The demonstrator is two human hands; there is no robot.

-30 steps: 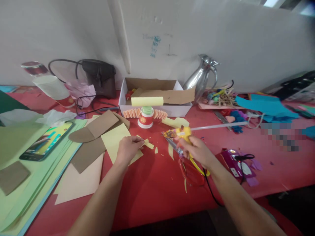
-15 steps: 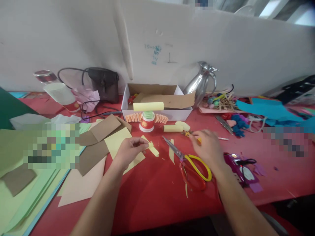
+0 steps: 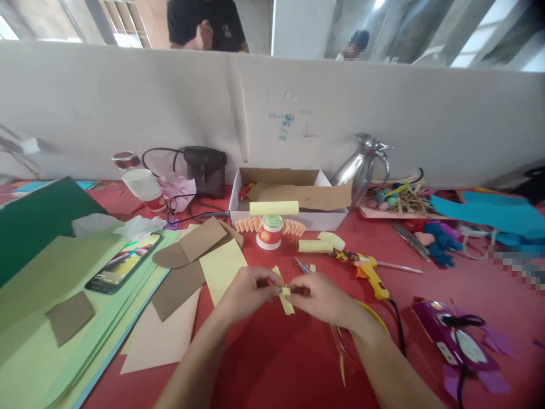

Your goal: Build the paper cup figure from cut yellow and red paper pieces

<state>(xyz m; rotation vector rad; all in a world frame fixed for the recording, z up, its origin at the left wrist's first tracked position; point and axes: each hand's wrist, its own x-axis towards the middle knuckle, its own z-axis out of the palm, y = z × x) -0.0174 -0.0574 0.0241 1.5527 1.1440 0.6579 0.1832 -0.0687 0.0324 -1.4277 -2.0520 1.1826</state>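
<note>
A small strip of yellow paper (image 3: pixel 286 302), with a second piece crossing it, is pinched between the fingertips of my left hand (image 3: pixel 255 289) and my right hand (image 3: pixel 317 298). Scissors (image 3: pixel 303 266) with yellow and red handles lie partly hidden under my right hand and forearm. Beyond my hands stands a red and white paper cup (image 3: pixel 269 234) with pleated orange paper on both sides and a yellow paper roll (image 3: pixel 275 208) on top. A yellow glue gun (image 3: pixel 373 278) rests on the table, right of another yellow roll (image 3: pixel 315 246).
A white box (image 3: pixel 293 218) and a metal jug (image 3: pixel 360 165) stand at the back. Paper sheets and a phone (image 3: pixel 123 264) lie left. A purple device (image 3: pixel 455 335) with a cable is at right. A person in black (image 3: pixel 208 25) is beyond the partition.
My right hand has moved left from the glue gun to the yellow strip, and its fingers now pinch there beside my left hand. The view has tilted up, showing people beyond the partition.
</note>
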